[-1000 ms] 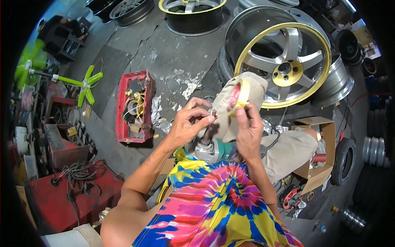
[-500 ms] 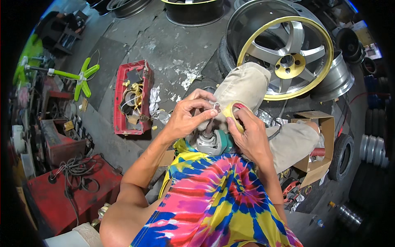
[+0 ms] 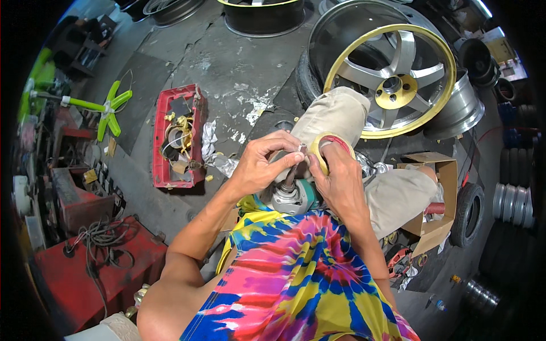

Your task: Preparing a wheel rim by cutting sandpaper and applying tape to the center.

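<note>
My left hand (image 3: 257, 166) is closed, thumb and fingers pinching the tip of a slim dark shaft (image 3: 290, 175). A small pale piece (image 3: 302, 148) shows at the fingertips; its kind is too small to tell. The shaft rises from the silver head of a teal angle grinder (image 3: 288, 199), which rests in my lap between my legs. Right beside, my right hand (image 3: 343, 184) grips a roll of yellow masking tape (image 3: 316, 149), fingers through its reddish core and thumb on its near side. Whether a tape strip links the roll to the shaft cannot be made out.
A red crate (image 3: 199, 133) of small parts stands at the front left. A gold-rimmed alloy wheel (image 3: 437, 116) leans beyond my knees. To the right are an open cardboard box (image 3: 449, 187) and a tyre (image 3: 468, 215); a red metal case (image 3: 62, 278) with coiled cable lies left.
My right hand has turned the tape roll, so its ring faces up more and the fingers sit deeper in its core. My left hand keeps its pinch. The whole view has shifted slightly.
</note>
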{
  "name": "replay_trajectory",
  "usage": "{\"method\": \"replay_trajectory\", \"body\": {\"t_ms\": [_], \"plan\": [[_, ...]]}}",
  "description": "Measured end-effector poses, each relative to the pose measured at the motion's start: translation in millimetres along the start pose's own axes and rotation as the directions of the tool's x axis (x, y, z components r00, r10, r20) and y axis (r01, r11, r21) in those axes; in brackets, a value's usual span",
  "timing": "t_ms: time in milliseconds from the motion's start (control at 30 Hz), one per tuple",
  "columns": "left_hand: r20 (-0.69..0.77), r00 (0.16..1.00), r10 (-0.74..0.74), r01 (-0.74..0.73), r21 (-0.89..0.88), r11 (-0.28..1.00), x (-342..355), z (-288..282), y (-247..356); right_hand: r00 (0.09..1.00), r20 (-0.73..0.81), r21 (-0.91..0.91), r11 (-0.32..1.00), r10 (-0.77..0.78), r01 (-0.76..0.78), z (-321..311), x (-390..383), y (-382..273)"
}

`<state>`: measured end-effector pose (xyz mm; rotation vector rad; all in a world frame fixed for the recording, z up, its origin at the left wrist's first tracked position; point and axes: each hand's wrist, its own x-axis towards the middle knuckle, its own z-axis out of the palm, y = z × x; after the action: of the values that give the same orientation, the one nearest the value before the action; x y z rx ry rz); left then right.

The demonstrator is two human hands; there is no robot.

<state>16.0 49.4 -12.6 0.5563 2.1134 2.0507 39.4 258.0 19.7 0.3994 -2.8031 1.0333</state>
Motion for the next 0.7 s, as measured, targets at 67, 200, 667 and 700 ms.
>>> {"method": "replay_trajectory", "body": {"t_ms": [67,200,667,700], "plan": [[-0.033,0.998,0.049,-0.046,0.094,0.994,1.2,0.1,4.9,1.000,-0.005,-0.003,1.000,-0.031,0.030,-4.4,-1.2,2.9],[0.047,0.988,-0.144,0.137,0.123,0.983,6.9,-10.5,14.2,0.997,0.061,0.104,0.994,-0.045,0.039,-29.5,-8.4,13.3],[-0.052,0.994,-0.094,0.104,0.242,0.965,3.0,-4.7,19.4,0.974,0.150,0.233,0.963,-0.172,0.134,-12.7,6.8,-1.9],[-0.053,0.995,-0.088,0.099,0.246,0.964,3.1,-4.7,19.7,0.974,0.147,0.218,0.966,-0.172,0.137,-11.0,7.0,-2.5]]}}
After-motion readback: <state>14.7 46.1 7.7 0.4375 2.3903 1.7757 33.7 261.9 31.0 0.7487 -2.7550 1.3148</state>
